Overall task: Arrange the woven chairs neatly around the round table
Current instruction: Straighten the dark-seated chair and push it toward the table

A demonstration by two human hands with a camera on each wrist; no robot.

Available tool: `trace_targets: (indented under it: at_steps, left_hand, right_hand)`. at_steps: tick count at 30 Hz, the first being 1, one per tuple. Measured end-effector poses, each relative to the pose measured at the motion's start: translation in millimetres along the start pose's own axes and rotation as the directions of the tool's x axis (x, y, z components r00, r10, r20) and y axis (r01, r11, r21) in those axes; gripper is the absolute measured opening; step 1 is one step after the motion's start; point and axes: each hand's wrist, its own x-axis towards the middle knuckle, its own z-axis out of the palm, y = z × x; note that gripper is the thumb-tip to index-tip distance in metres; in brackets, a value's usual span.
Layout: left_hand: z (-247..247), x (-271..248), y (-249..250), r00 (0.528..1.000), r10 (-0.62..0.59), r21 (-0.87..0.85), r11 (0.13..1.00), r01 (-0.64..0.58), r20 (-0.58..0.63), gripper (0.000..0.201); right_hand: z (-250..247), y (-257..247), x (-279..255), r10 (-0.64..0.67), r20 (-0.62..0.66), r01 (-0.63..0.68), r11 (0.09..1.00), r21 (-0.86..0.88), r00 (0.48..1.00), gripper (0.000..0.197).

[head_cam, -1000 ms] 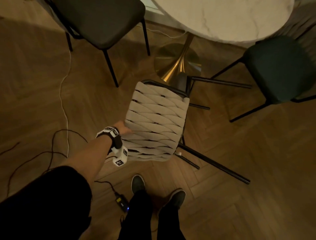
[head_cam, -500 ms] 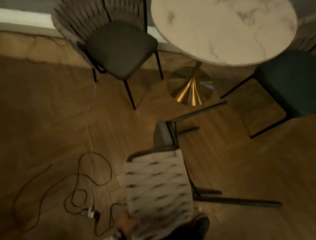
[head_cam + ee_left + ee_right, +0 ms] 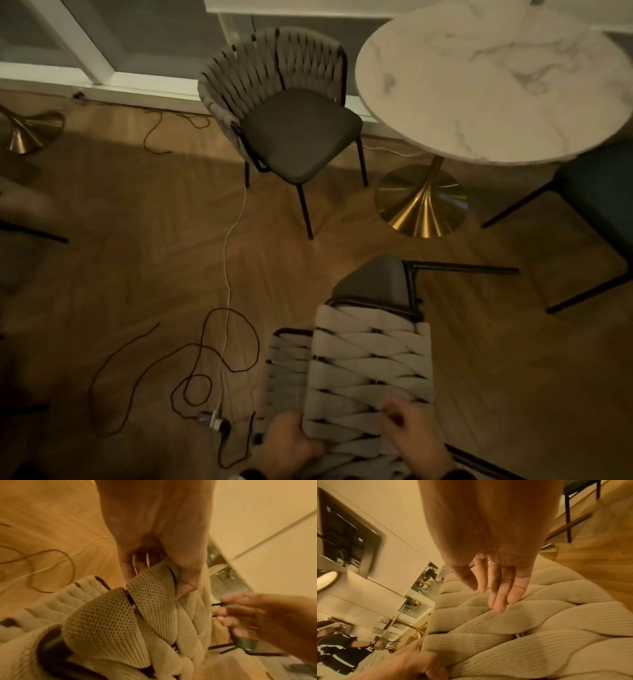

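Herringbone wood floor (image 3: pixel 144 240) under tangled cables (image 3: pixel 191 370), gold table base (image 3: pixel 421 205), chair legs (image 3: pixel 305 212).

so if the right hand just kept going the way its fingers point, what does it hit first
Most likely the woven back of the tipped chair. The right hand is open, fingers straight and aimed down at the weave, fingertips at or just above it; contact is hard to judge.

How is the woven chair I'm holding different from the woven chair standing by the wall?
The tipped grey woven chair lies over with its black legs pointing sideways; the upright grey woven chair by the wall stands on its legs. The left hand grips the tipped one's backrest; nothing touches the upright one, whose dark seat shows fully. Both share woven backs, dark seats and black legs.
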Motion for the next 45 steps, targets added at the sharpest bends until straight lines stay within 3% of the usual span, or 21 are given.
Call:
trace_targets:
  at_steps: [2, 3, 6, 7, 10, 13, 15, 19, 23, 26, 32, 34, 37, 39, 42, 45]
  left_hand:
    - [7, -5, 32, 0.999, 0.020, -0.004, 1.000, -0.020, 0.025, 0.027]
    - [11, -9, 50, 0.997, 0.058, 0.007, 0.998, -0.058, 0.049, 0.026]
    - [32, -13, 84, 0.990, 0.123, 0.032, 0.992, -0.125, 0.062, 0.030]
    - [36, -17, 94, 0.986, 0.155, 0.054, 0.986, -0.159, 0.067, 0.030]
    - [52, -22, 114, 0.982, 0.172, 0.092, 0.980, -0.178, 0.074, 0.032]
    - [69, -26, 123, 0.977, 0.189, 0.147, 0.968, -0.203, 0.100, 0.068]
    - [80, -30, 131, 0.970, 0.213, 0.182, 0.956, -0.231, 0.115, 0.074]
    - [105, -42, 157, 0.947, 0.278, 0.237, 0.921, -0.310, 0.159, 0.066]
    - [135, -42, 182, 0.929, 0.282, 0.325, 0.879, -0.350, 0.239, 0.050]
    - [160, -36, 196, 0.914, 0.263, 0.276, 0.895, -0.351, 0.310, 0.034]
    - [221, -31, 222, 0.878, 0.271, 0.229, 0.897, -0.379, 0.393, 0.038]
    - [240, -31, 235, 0.857, 0.287, 0.246, 0.875, -0.416, 0.429, 0.041]
    - [260, -32, 250, 0.826, 0.324, 0.246, 0.848, -0.470, 0.461, 0.047]
    - [265, -33, 257, 0.816, 0.318, 0.189, 0.872, -0.452, 0.483, 0.053]
    - [265, -28, 259, 0.777, 0.306, 0.055, 0.915, -0.399, 0.550, 0.056]
    - [259, -11, 241, 0.749, 0.336, -0.090, 0.933, -0.349, 0.572, 0.039]
  right_hand:
    - [-14, -15, -20, -0.048, -0.058, 0.049, 0.999, 0.017, 0.997, 0.014]
    - [-21, -24, -33, -0.048, -0.051, 0.048, 0.999, -0.001, 0.998, 0.019]
    - [-41, -27, -57, -0.111, -0.171, 0.115, 0.993, 0.014, 0.979, 0.069]
    - [-47, -26, -68, -0.129, -0.186, 0.133, 0.991, 0.007, 0.974, 0.070]
    - [-63, -11, -87, -0.107, -0.266, 0.116, 0.993, 0.019, 0.958, 0.049]
    - [-74, 5, -99, -0.067, -0.297, 0.088, 0.995, 0.056, 0.953, 0.061]
    - [-80, 12, -106, -0.041, -0.291, 0.064, 0.995, 0.070, 0.956, 0.069]
    - [-89, 29, -118, -0.014, -0.336, 0.035, 0.998, 0.056, 0.942, 0.082]
    - [-109, 43, -132, 0.007, -0.390, 0.039, 0.993, 0.110, 0.921, 0.069]
    - [-124, 54, -145, 0.039, -0.430, 0.038, 0.985, 0.168, 0.902, 0.060]
    - [-151, 74, -163, 0.123, -0.483, 0.020, 0.960, 0.281, 0.867, 0.038]
    - [-156, 85, -166, 0.152, -0.517, 0.013, 0.953, 0.302, 0.843, 0.047]
    - [-164, 102, -168, 0.198, -0.549, -0.027, 0.952, 0.304, 0.812, 0.080]
    - [-170, 109, -171, 0.212, -0.565, -0.050, 0.956, 0.289, 0.797, 0.087]
    - [-180, 117, -175, 0.209, -0.578, -0.052, 0.960, 0.277, 0.789, 0.077]
    - [-193, 127, -180, 0.202, -0.584, -0.046, 0.962, 0.270, 0.786, 0.066]
